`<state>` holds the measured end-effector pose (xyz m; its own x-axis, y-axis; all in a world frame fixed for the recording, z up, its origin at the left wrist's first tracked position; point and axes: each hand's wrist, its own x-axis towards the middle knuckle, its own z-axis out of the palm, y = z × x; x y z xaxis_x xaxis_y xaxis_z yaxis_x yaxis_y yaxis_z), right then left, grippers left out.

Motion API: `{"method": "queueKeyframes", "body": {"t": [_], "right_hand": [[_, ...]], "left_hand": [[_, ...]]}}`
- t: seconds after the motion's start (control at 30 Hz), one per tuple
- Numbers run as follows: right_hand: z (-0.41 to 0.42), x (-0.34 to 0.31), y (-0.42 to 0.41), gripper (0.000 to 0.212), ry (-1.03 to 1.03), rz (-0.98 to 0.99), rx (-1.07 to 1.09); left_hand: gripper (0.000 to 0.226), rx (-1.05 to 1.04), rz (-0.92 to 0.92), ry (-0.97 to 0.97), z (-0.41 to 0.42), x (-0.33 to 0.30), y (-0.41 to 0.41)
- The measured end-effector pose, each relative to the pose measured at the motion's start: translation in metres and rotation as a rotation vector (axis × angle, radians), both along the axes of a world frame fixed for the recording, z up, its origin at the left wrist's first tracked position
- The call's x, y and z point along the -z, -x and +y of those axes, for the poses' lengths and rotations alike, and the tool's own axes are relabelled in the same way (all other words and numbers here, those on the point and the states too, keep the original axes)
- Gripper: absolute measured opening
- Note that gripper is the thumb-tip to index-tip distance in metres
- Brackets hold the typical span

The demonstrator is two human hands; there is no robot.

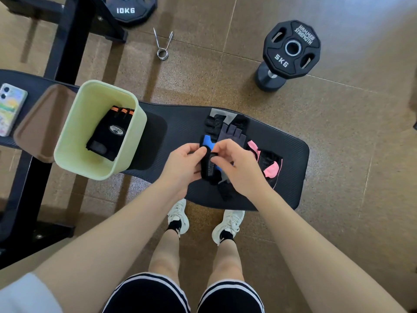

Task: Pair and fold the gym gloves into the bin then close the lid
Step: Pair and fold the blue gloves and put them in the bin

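A pale green bin (67,141) stands open on the black bench (180,123), with a black and orange glove pair (111,134) lying inside it. The brown lid (38,123) lies just left of the bin. Both hands grip a black and blue glove (208,154) above the bench's right part: my left hand (182,163) pinches its left edge, my right hand (234,163) holds its right side. Behind it lie a dark grey fingerless glove (232,134) and a black mesh glove (213,123). A black and pink glove (270,163) lies to the right.
A phone (11,107) rests at the bench's far left. On the floor beyond are a 5 kg plate on a dumbbell (291,50), a 10 kg plate (128,10) and a metal spring clip (162,45). My feet stand close under the bench's front edge.
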<state>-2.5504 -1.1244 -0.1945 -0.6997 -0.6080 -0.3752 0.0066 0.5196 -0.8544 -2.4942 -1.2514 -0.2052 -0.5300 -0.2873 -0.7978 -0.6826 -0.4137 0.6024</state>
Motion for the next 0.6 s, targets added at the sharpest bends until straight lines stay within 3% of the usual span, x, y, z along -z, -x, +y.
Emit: {"method": "queueKeyframes", "body": {"t": [0.27,0.4,0.6], "right_hand": [[-0.002,0.011,0.001,0.022,-0.017,-0.132,0.229],[-0.004,0.017,-0.001,0.011,-0.040,-0.143,0.336],[-0.007,0.022,-0.012,0.012,-0.099,-0.052,0.260]], "left_hand": [[0.022,0.022,0.069,-0.114,0.006,-0.002,-0.002],[0.017,-0.011,0.045,-0.168,0.008,0.002,-0.007],[0.018,-0.095,-0.001,-0.160,0.011,0.010,-0.013]]}}
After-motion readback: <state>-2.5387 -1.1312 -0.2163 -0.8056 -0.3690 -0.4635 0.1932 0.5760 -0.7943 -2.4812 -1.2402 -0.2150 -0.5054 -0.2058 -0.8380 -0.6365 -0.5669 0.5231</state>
